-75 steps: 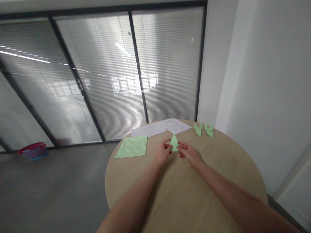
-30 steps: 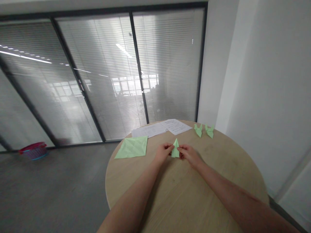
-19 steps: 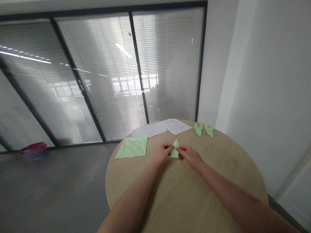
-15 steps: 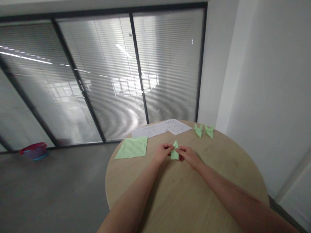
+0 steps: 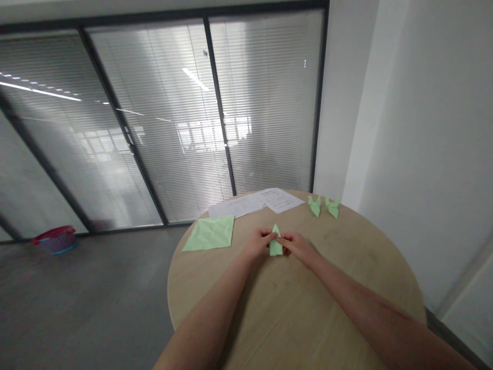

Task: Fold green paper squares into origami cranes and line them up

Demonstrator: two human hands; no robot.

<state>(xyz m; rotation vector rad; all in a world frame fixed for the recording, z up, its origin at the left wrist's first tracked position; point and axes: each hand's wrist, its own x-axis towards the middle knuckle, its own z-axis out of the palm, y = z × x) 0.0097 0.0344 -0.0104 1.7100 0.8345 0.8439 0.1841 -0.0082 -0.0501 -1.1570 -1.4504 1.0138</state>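
A small folded piece of green paper (image 5: 276, 247) with a pointed top is held between both hands over the round table. My left hand (image 5: 261, 241) pinches its left side, the thumb lying on the front. From the right, my right hand (image 5: 296, 243) grips the other edge, its thumb also pressed on the front near the left thumb. The fingers behind the paper are partly hidden. To the left lies a creased, unfolded green sheet (image 5: 210, 234). Two finished-looking green origami figures (image 5: 315, 206) with pointed ends stand at the back right.
White printed sheets (image 5: 246, 204) overlap at the far edge of the wooden table (image 5: 300, 308). Behind it stands a glass partition (image 5: 269, 103) with blinds, and a white wall (image 5: 431, 128) rises on the right. A red and blue basket (image 5: 57, 240) sits on the floor at left.
The folded paper has shifted slightly left and down, and the two thumbs have come closer together across its front. Both hands keep their hold.
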